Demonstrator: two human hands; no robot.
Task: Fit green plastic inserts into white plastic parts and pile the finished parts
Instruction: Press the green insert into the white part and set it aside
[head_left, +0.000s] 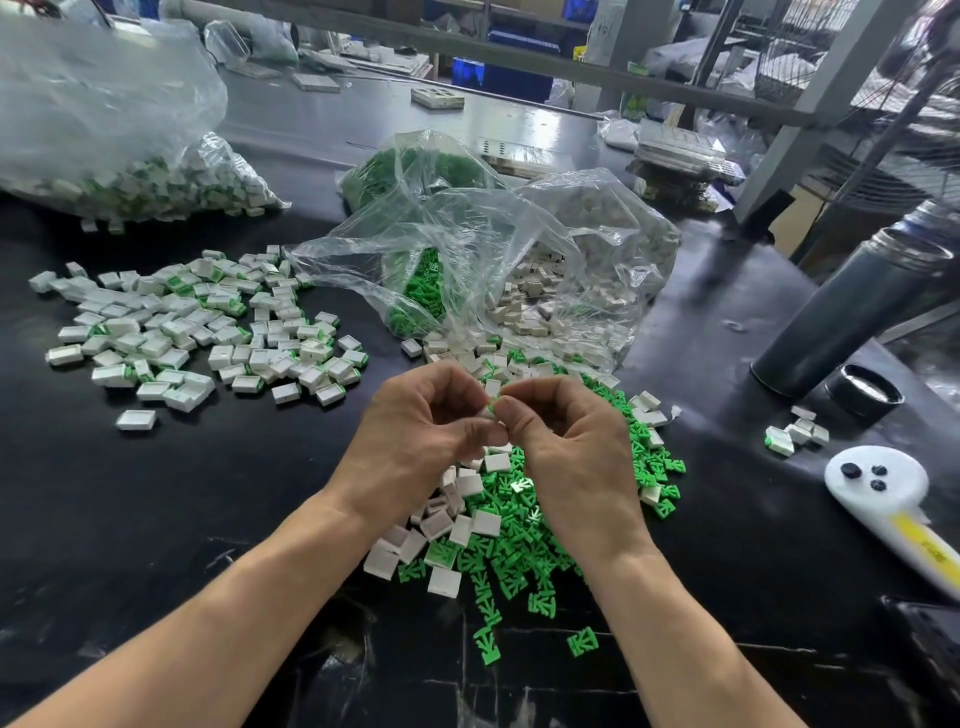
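Left hand (415, 426) and right hand (561, 441) meet fingertip to fingertip above the loose pile (498, 519), both pinched together on one small white part (491, 410); a sliver of green shows at the pinch, but whether an insert is seated can't be told. Bare forearms come in from the bottom edge.

Loose pile, directly under the hands: mixed, matte white boxy parts with flat square faces, and bright green inserts (540, 571), flat with forked prongs, glossy plastic. A few green strays (583, 642) lie nearer the camera than the pile.

Behind the pile: crumpled clear plastic bag (467, 249), open mouth touching the pile, green inserts and off-white parts spilling from it. A second clear bag of green pieces (415, 166) sits farther behind.

Left of the pile, apart from it: spread of finished parts (197, 327), white shells with green showing at the edges. Beyond that, a big clear bag (104, 156) holding more white-and-green pieces.

Right of the pile: small cluster of white parts (797, 431), a black round lid (863, 391), a tall dark cylindrical flask (852, 312), a smooth white handled tool with black buttons and yellow label (883, 493).

All sits on a glossy black counter (156, 519), scuffed near the front.
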